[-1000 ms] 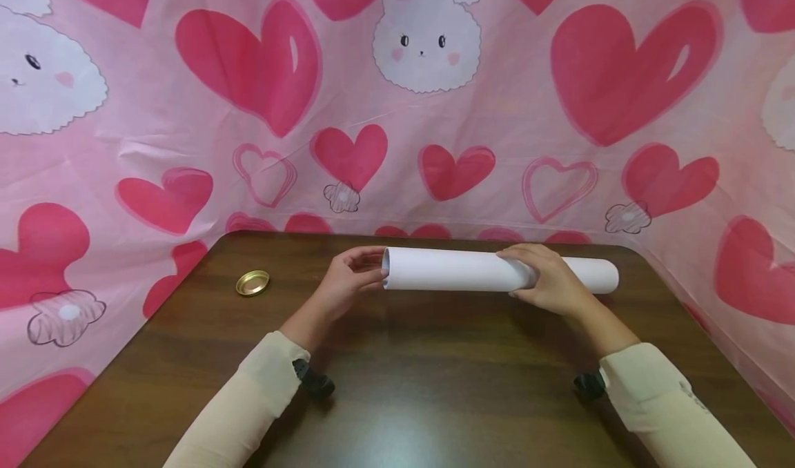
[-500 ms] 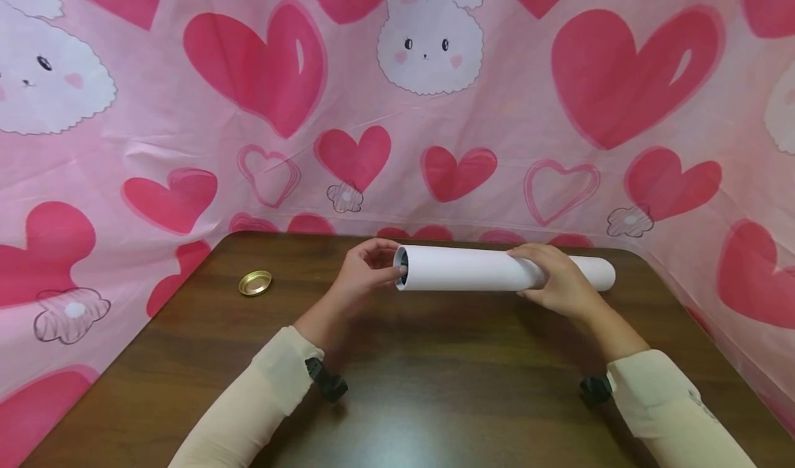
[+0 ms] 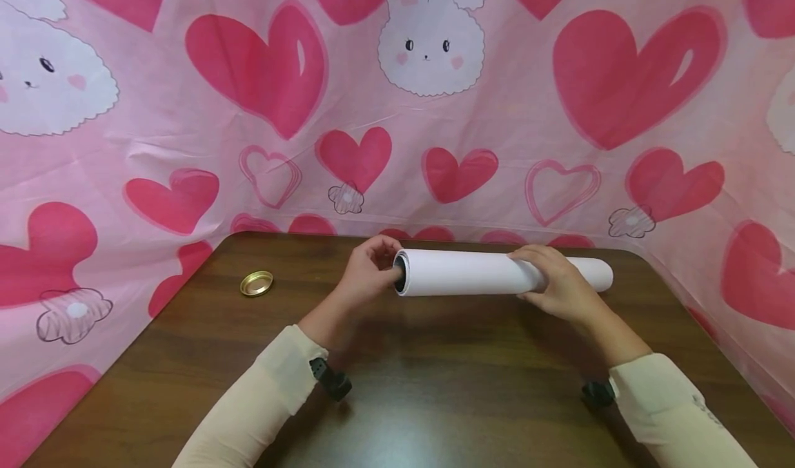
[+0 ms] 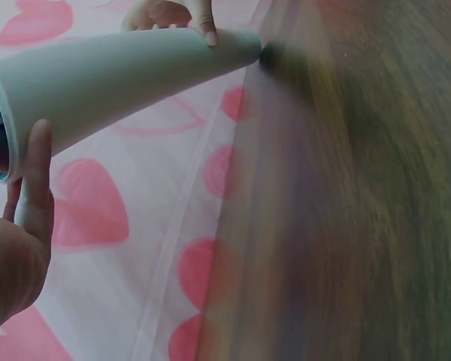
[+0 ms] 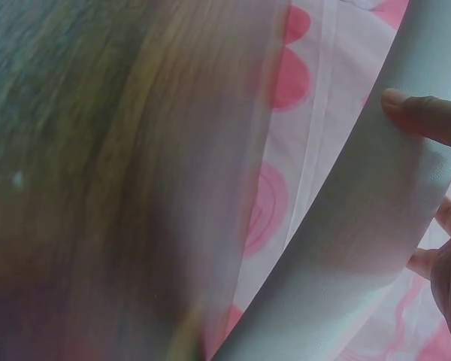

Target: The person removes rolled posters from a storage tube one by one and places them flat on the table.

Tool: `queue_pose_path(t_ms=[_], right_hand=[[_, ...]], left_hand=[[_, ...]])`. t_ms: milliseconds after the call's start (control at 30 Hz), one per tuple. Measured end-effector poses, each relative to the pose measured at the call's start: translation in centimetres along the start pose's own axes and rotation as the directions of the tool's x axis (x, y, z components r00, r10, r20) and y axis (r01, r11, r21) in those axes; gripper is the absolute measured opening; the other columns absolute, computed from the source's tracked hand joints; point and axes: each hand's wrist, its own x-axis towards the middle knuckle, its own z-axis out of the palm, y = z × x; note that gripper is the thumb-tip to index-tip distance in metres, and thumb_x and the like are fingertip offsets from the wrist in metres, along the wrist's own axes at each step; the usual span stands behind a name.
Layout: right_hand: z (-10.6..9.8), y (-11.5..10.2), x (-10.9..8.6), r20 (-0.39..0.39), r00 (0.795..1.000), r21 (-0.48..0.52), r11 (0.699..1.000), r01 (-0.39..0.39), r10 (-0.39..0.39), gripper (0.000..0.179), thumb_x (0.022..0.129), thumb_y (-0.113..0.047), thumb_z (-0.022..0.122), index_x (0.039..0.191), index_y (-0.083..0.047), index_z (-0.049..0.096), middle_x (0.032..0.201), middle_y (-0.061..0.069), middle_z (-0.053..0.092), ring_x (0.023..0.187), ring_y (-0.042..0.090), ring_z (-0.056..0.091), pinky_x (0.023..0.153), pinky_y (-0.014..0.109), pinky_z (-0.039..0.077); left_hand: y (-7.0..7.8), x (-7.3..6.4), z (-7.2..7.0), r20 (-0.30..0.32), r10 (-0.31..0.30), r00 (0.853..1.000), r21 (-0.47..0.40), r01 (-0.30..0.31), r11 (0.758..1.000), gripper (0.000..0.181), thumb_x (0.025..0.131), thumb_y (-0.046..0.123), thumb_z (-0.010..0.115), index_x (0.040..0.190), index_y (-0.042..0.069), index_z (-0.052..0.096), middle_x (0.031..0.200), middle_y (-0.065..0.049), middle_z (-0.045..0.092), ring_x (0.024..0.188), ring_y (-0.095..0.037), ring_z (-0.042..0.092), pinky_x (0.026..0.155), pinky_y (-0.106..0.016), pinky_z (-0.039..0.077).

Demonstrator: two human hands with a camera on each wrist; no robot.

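Observation:
A rolled white sheet (image 3: 462, 273) lies crosswise above the far part of the table, its dark inner side showing at the left end. My left hand (image 3: 368, 275) pinches the rim of that end, thumb inside the opening. In the left wrist view, a finger of the left hand (image 4: 19, 256) lies along the outside of the roll (image 4: 120, 83). Farther right, my right hand (image 3: 559, 281) grips the roll from above. The right wrist view has the thumb of the right hand (image 5: 447, 256) pressed on the roll's white surface (image 5: 361, 203).
A round gold lid (image 3: 257, 284) lies on the brown wooden table (image 3: 435, 378), left of the hands. Pink cloth (image 3: 459, 123) with hearts and rabbits hangs behind and along both sides of the table. Dark wrist straps (image 3: 331, 379) sit at the cuffs.
The left hand has shifted right with its thumb now inside the opening. The roll's left end has turned toward the camera, showing its dark inside and layered edge. The right hand keeps its grip.

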Motion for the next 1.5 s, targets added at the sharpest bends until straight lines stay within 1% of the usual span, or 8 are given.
queue_pose_path(t_ms=[133,333,467,733,967,1267,1400,1500], right_hand=[[-0.1,0.2,-0.2,-0.009,1.0,-0.023,1.0,0.015,-0.015,0.085,0.042,0.013,0.092,0.119,-0.009,0.063,0.118,0.01,0.062,0.11,0.031,0.053,0.101,0.018,0.029],[-0.4,0.4,-0.3,-0.031,0.998,-0.054,0.997,0.045,-0.047,0.084,0.042,0.014,0.092,0.118,-0.007,0.063,0.116,0.013,0.062,0.108,0.034,0.053,0.101,0.017,0.029],[-0.7,0.8,-0.8,-0.042,0.998,-0.08,0.996,0.035,-0.039,0.085,0.04,0.014,0.092,0.117,-0.006,0.063,0.115,0.013,0.062,0.107,0.035,0.054,0.102,0.016,0.028],[-1.4,1.5,-1.8,-0.044,0.999,-0.115,0.993,-0.008,0.003,0.085,0.041,0.011,0.093,0.118,-0.008,0.064,0.114,0.013,0.063,0.108,0.035,0.054,0.102,0.019,0.03],[-1.9,2.0,-2.3,-0.035,0.999,-0.134,0.991,0.001,-0.005,0.084,0.04,0.011,0.093,0.117,-0.006,0.064,0.112,0.014,0.063,0.104,0.033,0.055,0.099,0.019,0.031],[-2.4,2.3,-2.0,-0.041,0.998,-0.155,0.987,0.047,-0.054,0.083,0.039,0.011,0.093,0.116,-0.004,0.065,0.111,0.014,0.063,0.103,0.034,0.056,0.099,0.026,0.033],[-2.5,2.3,-1.9,-0.039,0.997,-0.166,0.984,0.057,-0.064,0.082,0.039,0.01,0.093,0.115,-0.005,0.065,0.11,0.014,0.064,0.103,0.035,0.056,0.093,0.04,0.039],[-2.5,2.3,-1.9,-0.026,0.998,-0.177,0.983,0.057,-0.063,0.081,0.04,0.009,0.092,0.115,-0.006,0.065,0.11,0.015,0.063,0.102,0.036,0.056,0.084,0.05,0.039]], left_hand=[[0.0,-0.1,-0.6,-0.005,-0.044,0.999,0.01,0.044,0.999,0.026,0.08,-0.01,0.068,0.105,-0.004,0.066,0.096,-0.011,0.067,0.081,-0.025,0.062,0.062,-0.034,0.057],[-0.2,-0.3,-1.9,-0.038,-0.071,0.997,-0.008,0.07,0.997,0.027,0.081,-0.005,0.073,0.108,-0.005,0.07,0.096,-0.01,0.07,0.082,-0.025,0.061,0.07,-0.032,0.057],[-0.3,-0.3,-3.1,-0.048,-0.089,0.995,-0.104,0.084,0.991,0.024,0.082,-0.007,0.072,0.106,-0.003,0.072,0.093,-0.006,0.07,0.079,-0.022,0.06,0.067,-0.034,0.058],[-0.9,-0.4,-5.8,-0.055,-0.044,0.998,-0.282,0.027,0.959,0.039,0.083,-0.015,0.066,0.09,0.022,0.077,0.09,0.001,0.071,0.081,-0.014,0.062,0.067,-0.028,0.057],[-1.3,-0.7,-8.9,-0.07,-0.052,0.996,-0.379,0.022,0.925,0.044,0.087,-0.018,0.058,0.092,0.021,0.076,0.092,0.0,0.071,0.084,-0.014,0.064,0.065,-0.029,0.058],[-0.2,-1.3,-11.7,-0.038,-0.131,0.991,-0.309,0.113,0.944,0.033,0.093,-0.01,0.054,0.103,0.014,0.075,0.103,-0.001,0.069,0.093,-0.017,0.065,0.079,-0.032,0.057],[0.9,-1.0,-12.6,-0.011,-0.093,0.996,-0.164,0.09,0.982,0.026,0.095,-0.005,0.053,0.113,0.002,0.07,0.108,-0.005,0.068,0.098,-0.019,0.065,0.086,-0.031,0.054],[1.5,-0.4,-12.8,0.035,-0.056,0.998,0.0,0.056,0.998,0.028,0.095,-0.002,0.055,0.12,-0.007,0.063,0.113,-0.014,0.067,0.102,-0.022,0.064,0.09,-0.029,0.052]])
